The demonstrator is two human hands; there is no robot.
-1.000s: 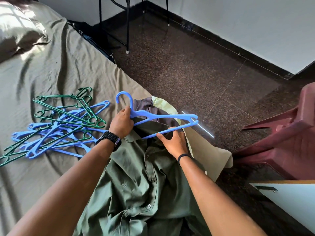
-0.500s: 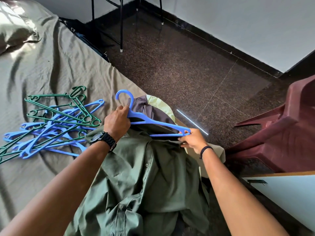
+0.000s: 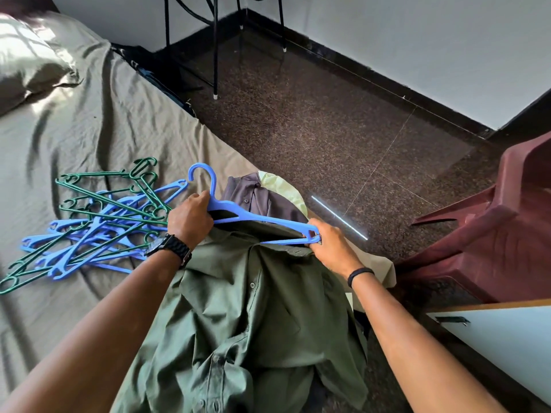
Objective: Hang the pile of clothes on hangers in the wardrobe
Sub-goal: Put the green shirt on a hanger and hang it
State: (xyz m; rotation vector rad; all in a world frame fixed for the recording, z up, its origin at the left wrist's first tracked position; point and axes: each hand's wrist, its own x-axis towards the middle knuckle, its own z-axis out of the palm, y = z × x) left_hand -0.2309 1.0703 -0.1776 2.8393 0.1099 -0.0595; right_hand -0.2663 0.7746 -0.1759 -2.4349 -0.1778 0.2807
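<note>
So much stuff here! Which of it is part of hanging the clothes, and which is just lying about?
Part of the job:
- blue hanger, gripped by left hand and right hand
- green shirt
- grey shirt and pale garment underneath
- spare hangers on the bed

Just lying about:
- pillow
- red chair

Bright daylight from the upper left, pillow point(image 3: 28, 59) glare, wide-angle edge bending, slight blur.

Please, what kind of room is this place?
Most likely a bedroom. A bed with a pillow takes the left side, spare hangers lie on its sheet, and shirts are piled at its edge.
</note>
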